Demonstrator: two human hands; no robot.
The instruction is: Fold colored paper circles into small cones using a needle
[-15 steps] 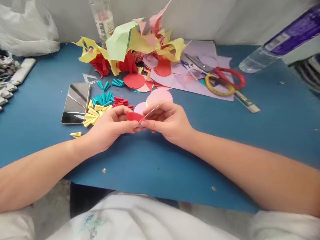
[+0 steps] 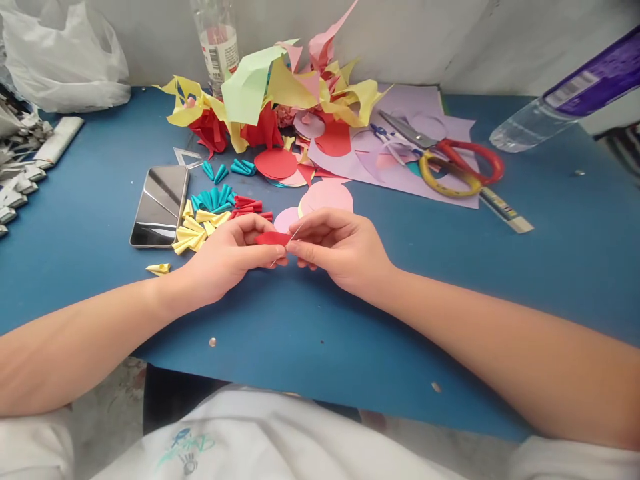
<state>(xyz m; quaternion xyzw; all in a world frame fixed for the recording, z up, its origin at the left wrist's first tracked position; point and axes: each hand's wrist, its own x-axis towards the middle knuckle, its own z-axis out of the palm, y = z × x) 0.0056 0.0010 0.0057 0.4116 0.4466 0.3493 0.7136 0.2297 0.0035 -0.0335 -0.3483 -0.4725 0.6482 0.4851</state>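
Since the earlier frame, the thin stick (image 2: 297,231) has shifted so that its lower end shows below the left thumb, and the red paper (image 2: 269,239) presents a flatter, narrower face; the whole scene sits slightly farther right in the view. Far left on the blue tabletop (image 2: 350,360), a white plastic bag (image 2: 65,63) stands against the wall. Next comes a phone (image 2: 159,208), with yellow paper cones (image 2: 188,235) just beside it, teal cones (image 2: 214,199) behind these and red cones (image 2: 248,204) to their right. Behind the cones rise torn coloured scraps (image 2: 250,87). Left hand (image 2: 220,263): thumb and fingers pinched together on the red paper, which lies above the thumb with its long axis roughly left to right. Centre: the stick runs obliquely, from upper right beside the right index finger to lower left under the left thumb, crossing at the paper's right end. Whether the paper wraps the stick or merely meets it cannot be told. Right hand (image 2: 350,257): fingertips closed on the stick, very near the left fingertips. The paper thus lies left of the right fingers, the left hand being nearer to it. Beyond the hands lie pink discs (image 2: 327,195); farther right, scissors (image 2: 425,141) and a tilted bottle (image 2: 565,97).
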